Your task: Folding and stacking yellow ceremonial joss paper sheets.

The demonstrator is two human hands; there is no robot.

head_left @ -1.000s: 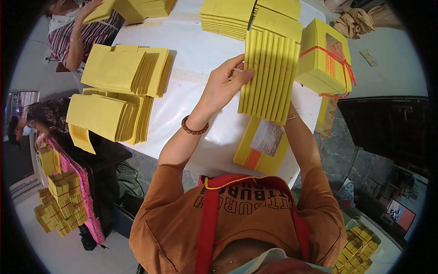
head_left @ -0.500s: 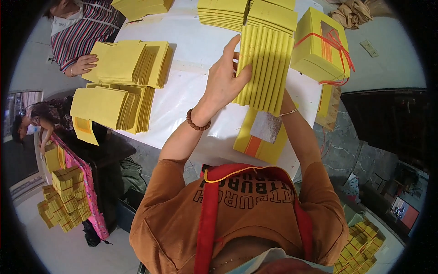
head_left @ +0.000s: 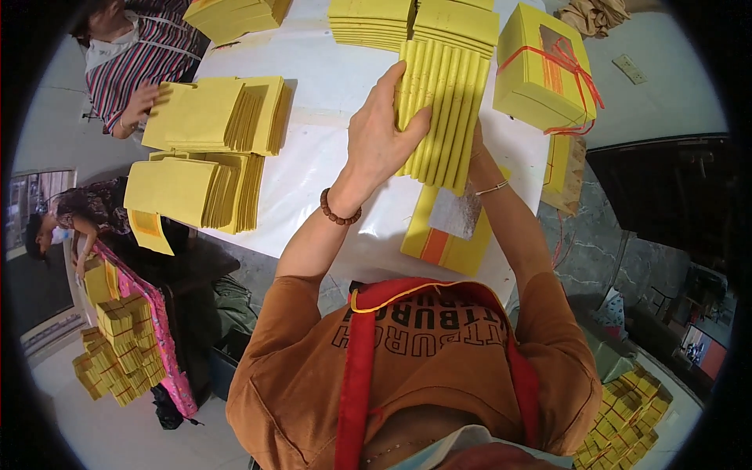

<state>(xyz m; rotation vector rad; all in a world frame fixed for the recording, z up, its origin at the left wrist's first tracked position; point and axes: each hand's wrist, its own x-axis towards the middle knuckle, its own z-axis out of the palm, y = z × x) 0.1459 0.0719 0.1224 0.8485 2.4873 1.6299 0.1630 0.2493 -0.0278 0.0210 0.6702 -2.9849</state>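
Note:
A fanned batch of folded yellow paper sheets (head_left: 442, 106) is lifted above the white table (head_left: 329, 102). My left hand (head_left: 380, 133), with a bead bracelet on the wrist, grips its left edge, thumb on the front. My right hand (head_left: 475, 145) is mostly hidden behind the batch and holds it from underneath; only the wrist with a thin bangle shows. Below the batch lies a yellow sheet with a silver square and an orange stripe (head_left: 450, 227).
Fanned yellow stacks (head_left: 215, 113) (head_left: 192, 192) lie at the table's left, more stacks (head_left: 411, 19) at the far edge. A yellow bundle tied with red string (head_left: 544, 66) stands at the right. A person in a striped shirt (head_left: 125, 66) works at far left. Yellow packs (head_left: 117, 345) are piled on the floor.
Both hands have raised the fanned batch up and away from me, off the sheet with the silver square. The striped-shirt person's hand moved onto the left stack.

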